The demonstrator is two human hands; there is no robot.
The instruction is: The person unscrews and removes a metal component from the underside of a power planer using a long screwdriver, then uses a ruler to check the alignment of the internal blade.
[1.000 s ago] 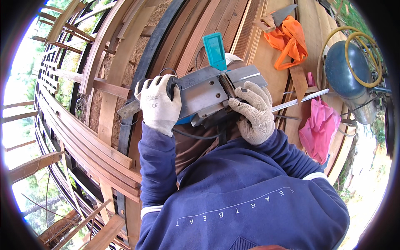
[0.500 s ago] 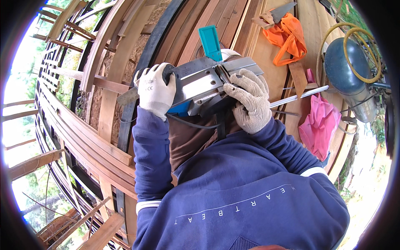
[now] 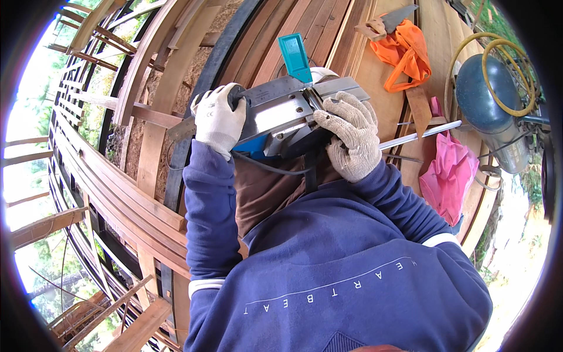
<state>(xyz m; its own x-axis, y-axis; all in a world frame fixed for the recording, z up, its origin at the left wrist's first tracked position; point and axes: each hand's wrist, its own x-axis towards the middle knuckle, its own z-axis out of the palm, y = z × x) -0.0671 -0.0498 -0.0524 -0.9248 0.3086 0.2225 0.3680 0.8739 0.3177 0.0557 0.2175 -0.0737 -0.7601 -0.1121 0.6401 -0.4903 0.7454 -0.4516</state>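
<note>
An upturned electric planer [image 3: 275, 111], with a metal sole, dark knob and blue lower body, sits over my lap in both white-gloved hands. My left hand [image 3: 218, 114] is closed round the dark knob at the planer's left end. My right hand [image 3: 350, 134] grips the right part, fingers bent over the metal beside the blade slot. A teal plastic piece [image 3: 294, 56] stands up at the planer's far side. A black cord runs below it, across my brown trousers [image 3: 258, 199].
Long boards [image 3: 293, 29] lie beyond the planer. To the right are a hand saw [image 3: 399, 17], orange cloth [image 3: 404, 56], metal straightedge [image 3: 422, 134], pink cloth [image 3: 446, 182] and a dark tank [image 3: 487, 94] with yellow hose. Stacked strips and open wooden framing [image 3: 111, 182] fill the left.
Both my hands and the planer have moved slightly up the view, my left hand also a little leftward. My right fingers have shifted a little over the blade area.
</note>
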